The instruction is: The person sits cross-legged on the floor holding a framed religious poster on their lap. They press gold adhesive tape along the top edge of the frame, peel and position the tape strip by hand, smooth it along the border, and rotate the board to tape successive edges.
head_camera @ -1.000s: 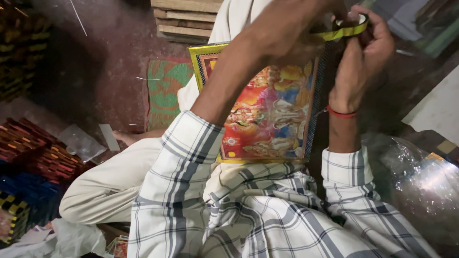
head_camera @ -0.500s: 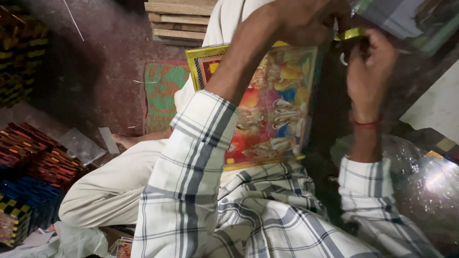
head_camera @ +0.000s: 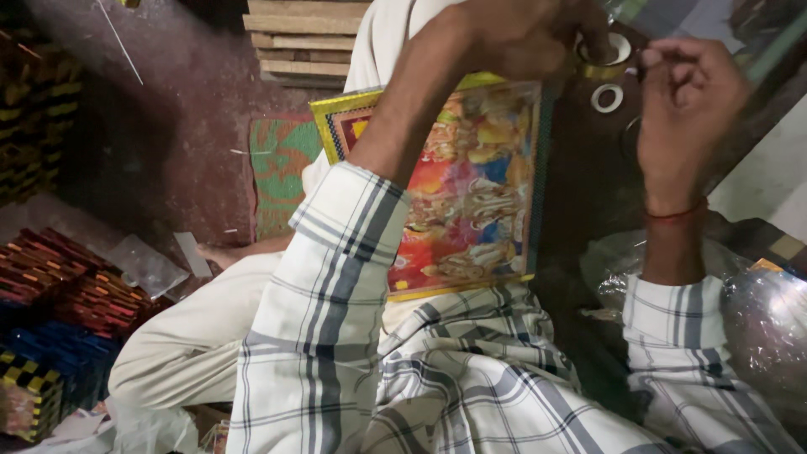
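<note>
Risk first: the colourful rectangular picture print with yellow patterned border leans upright against the person's lap and legs, held by nothing but the left forearm crossing its front. If that arm lifts, the print could slide or tip fwd onto the dark floor.

The left hand is curled shut around the yellowish roll of tape, up at the print's top right corner. The right hand sits just beside it, thumb and forefinger pinched together, prob. on the tape's loose end, though the strip itself is too thin and dim to see. If so, a pull at a bad angle could twist the strip so it sticks to itself or to the fingers, and a crooked lay would wrinkle over the edge.

A second small white ring lies just below the roll, apart from both hands; can't tell if it's another roll or an empty core.

Hard to read: the dark panel to the right of the print is near black, the print's upper edge is hidden by the left arm, and the clear plastic wrap at lower right glares. Stacks of red and blue patterned sticks at left are cut off by the frame edge.
</note>
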